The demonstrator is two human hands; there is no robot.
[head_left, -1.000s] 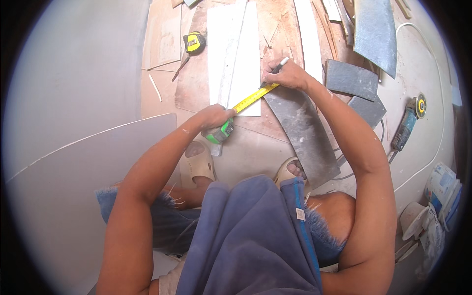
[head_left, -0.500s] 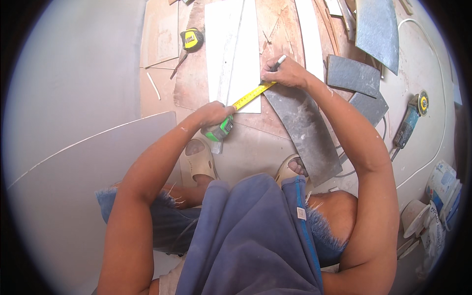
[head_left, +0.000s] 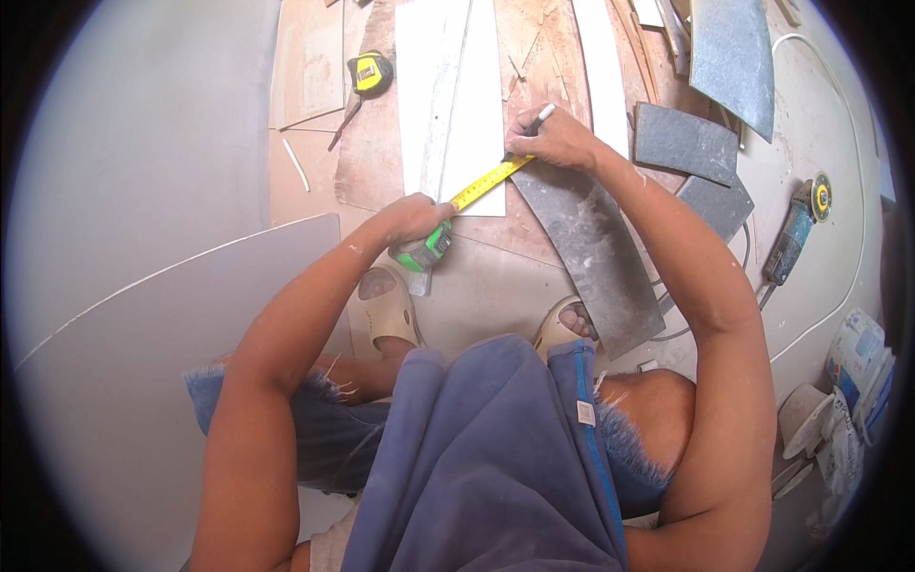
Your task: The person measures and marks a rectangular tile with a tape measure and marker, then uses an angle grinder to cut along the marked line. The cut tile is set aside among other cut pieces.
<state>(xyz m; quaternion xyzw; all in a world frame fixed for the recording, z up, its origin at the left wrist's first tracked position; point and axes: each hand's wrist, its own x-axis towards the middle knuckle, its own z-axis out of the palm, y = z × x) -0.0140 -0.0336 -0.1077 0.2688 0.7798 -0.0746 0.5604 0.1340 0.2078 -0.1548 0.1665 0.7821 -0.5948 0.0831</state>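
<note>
My left hand is closed on a green-and-black tape measure. Its yellow blade stretches up and rightward to the top end of a long dark grey tile strip. There my right hand grips a dark marker with a white end, fingers bent at the blade's end; the marker's tip is hidden. Beneath the blade lie a white board and a long pale metal straightedge, which continues below my left hand. A second, yellow-and-black tape measure lies farther up on the left.
An angle grinder lies on the floor at right, a white cable beside it. Grey tile offcuts and thin strips crowd the upper right. A bucket stands at lower right. A large grey panel occupies the left. My sandalled feet are just below my hands.
The whole view has shifted very slightly, with the floor items a little higher in the picture. Both hands keep their grips, and the blade stays stretched between them.
</note>
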